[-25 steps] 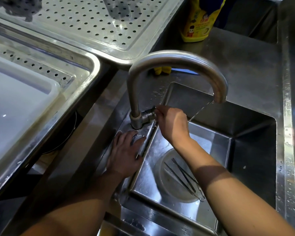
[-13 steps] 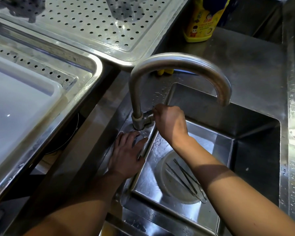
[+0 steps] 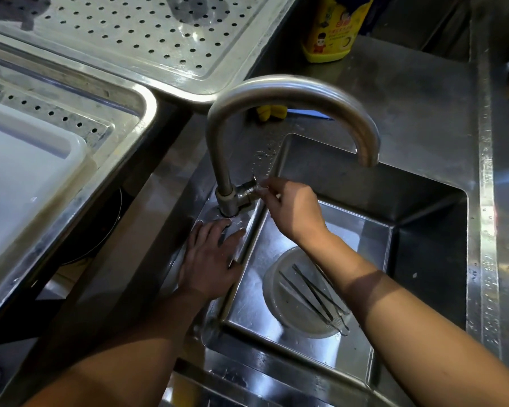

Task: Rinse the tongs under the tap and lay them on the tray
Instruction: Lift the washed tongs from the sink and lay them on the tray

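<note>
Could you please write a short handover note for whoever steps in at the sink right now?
Left hand: flat, palm down, on the sink rim below the tap base, holding nothing.
Right hand: fingertips on the tap handle at the base of the tap; no water visible at the spout.
Tongs: lying in the clear round dish on the sink floor, untouched.
Tray: perforated, behind the sink.
Done: nothing yet. Left: start the water, rinse the tongs, lay them on the tray.

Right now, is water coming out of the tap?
No, the tap spout shows no stream, and the right hand is at its handle.
</note>
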Action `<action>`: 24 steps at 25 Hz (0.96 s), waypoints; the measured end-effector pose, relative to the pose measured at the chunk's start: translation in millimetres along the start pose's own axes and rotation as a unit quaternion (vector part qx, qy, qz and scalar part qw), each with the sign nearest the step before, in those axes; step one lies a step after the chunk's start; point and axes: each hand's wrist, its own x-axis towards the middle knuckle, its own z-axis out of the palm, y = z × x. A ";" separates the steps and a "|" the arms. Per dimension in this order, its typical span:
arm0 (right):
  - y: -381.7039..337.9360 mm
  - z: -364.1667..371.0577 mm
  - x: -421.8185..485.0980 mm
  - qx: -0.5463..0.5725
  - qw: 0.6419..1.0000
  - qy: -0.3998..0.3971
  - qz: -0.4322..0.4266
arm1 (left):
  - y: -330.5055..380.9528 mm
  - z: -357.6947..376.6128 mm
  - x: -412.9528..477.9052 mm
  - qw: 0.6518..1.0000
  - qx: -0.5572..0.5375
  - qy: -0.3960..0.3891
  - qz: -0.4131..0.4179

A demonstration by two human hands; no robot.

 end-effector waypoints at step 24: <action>235.8 102.2 -147.1 -0.263 0.927 -0.251 0.093 | 161.0 132.4 -17.7 0.880 -0.254 -0.319 -0.242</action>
